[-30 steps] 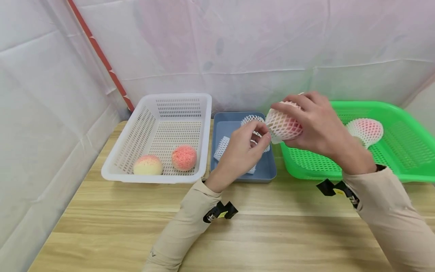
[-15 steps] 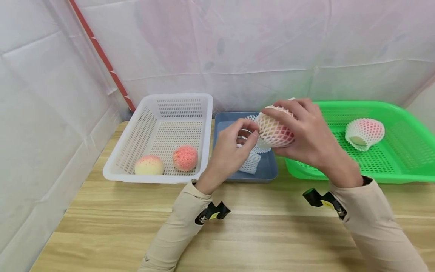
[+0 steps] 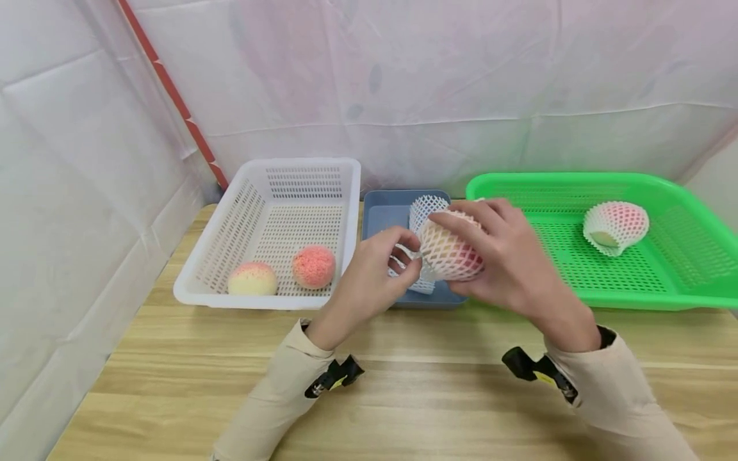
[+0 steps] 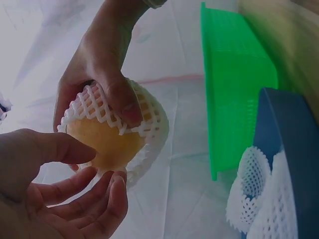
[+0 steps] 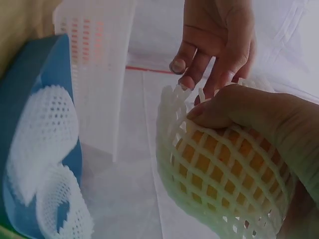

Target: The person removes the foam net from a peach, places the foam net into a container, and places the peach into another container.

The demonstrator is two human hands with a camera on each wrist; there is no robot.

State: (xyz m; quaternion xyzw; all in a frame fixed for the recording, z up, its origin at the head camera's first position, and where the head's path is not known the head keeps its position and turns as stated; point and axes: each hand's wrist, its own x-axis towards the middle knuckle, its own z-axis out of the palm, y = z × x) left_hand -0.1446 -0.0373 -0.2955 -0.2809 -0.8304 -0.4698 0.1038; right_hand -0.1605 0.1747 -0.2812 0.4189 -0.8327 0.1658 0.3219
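Observation:
My right hand (image 3: pixel 510 262) grips a pink-and-yellow peach (image 3: pixel 452 246) wrapped in a white foam net (image 5: pixel 172 159), holding it above the blue-grey tray. The peach's yellow end shows bare through the net's opening in the left wrist view, turned toward my left hand (image 3: pixel 371 272). That hand's fingers are loosely bent, thumb and forefinger apart. Its fingertips (image 4: pixel 117 181) are at the opening's edge; whether they touch the net or the peach is hard to tell. Loose foam nets (image 3: pixel 426 208) lie in the tray (image 3: pixel 377 214) below, partly hidden by the hands.
A white basket (image 3: pixel 353 211) on the left holds a yellowish peach (image 3: pixel 252 280) and a pink one (image 3: pixel 314 266), both without nets. On the right, a green basket (image 3: pixel 628 301) holds one netted peach (image 3: pixel 617 225). All stand on a wooden table (image 3: pixel 426 397) before a pale cloth backdrop (image 3: pixel 438 77).
Both hands have come left and nearer the body, bringing the netted peach from the green basket's edge to over the tray. The left fingers have stayed beside the net's opening.

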